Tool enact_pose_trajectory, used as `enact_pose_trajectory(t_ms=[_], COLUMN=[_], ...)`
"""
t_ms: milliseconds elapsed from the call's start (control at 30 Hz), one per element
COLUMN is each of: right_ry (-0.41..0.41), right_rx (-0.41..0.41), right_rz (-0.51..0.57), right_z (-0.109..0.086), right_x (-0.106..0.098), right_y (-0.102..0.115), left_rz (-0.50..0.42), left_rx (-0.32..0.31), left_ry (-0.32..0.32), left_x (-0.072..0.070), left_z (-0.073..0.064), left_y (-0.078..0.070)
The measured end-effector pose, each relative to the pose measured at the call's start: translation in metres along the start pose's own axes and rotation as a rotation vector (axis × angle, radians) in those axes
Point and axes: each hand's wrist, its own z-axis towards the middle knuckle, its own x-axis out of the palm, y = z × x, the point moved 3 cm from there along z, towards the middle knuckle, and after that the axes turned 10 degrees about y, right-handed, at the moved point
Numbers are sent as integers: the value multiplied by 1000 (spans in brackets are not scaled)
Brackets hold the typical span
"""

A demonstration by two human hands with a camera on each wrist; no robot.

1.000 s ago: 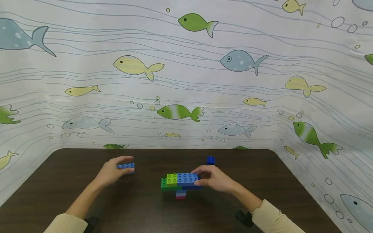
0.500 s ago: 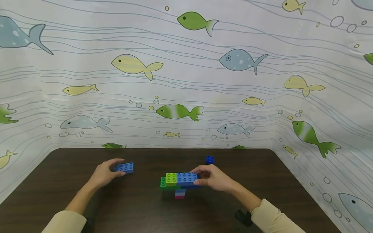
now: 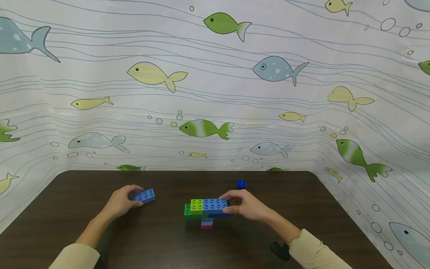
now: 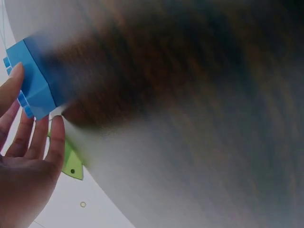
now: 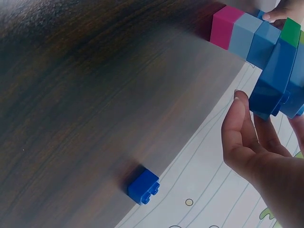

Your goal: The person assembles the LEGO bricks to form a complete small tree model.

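My left hand [image 3: 118, 201] pinches the left end of a light blue toy building brick [image 3: 146, 195] on the tabletop, thumb at the near side, fingers at the far side. In the left wrist view that blue brick [image 4: 34, 80] shows its studs turned toward the hand. My right hand [image 3: 250, 206] holds the right end of a toy brick structure [image 3: 215, 206]. Lime green and blue bricks top it, over green and dark blue ones. Beneath stands a narrow column with a pink brick [image 5: 224, 27] at its foot. The right fingers partly hide the structure's end.
A small dark blue brick [image 3: 241, 184] lies behind the right hand. The dark wooden table [image 3: 151, 239] meets a fish-patterned backdrop [image 3: 215, 93] at the back and sides. A black strap [image 3: 280, 251] shows at the right wrist.
My left hand has shifted left and a little down, from over the blue brick to its left end. That brick has turned slightly. The right hand and structure stay almost still.
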Motion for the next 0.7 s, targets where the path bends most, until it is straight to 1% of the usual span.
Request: enact_pose_trajectory(t_ms=[233, 367, 433, 533, 633, 700], right_ry=[0, -1, -1, -1, -3, -7], right_rx=[3, 7, 6, 4, 6, 8], right_rz=[-6, -13, -18, -21, -22, -20], right_z=[0, 1, 1, 1, 1, 1], right_x=[0, 0, 0, 0, 0, 0], right_y=[-1, -2, -2, -3, -3, -3], left_rz=[8, -6, -16, -27, -41, -55], left_rx=[10, 17, 25, 47, 80, 104], left_ry=[8, 22, 18, -7, -41, -51], left_x=[2, 2, 1, 0, -2, -4], left_z=[1, -1, -3, -8, -13, -16], left_y=[2, 0, -4, -11, -22, -30])
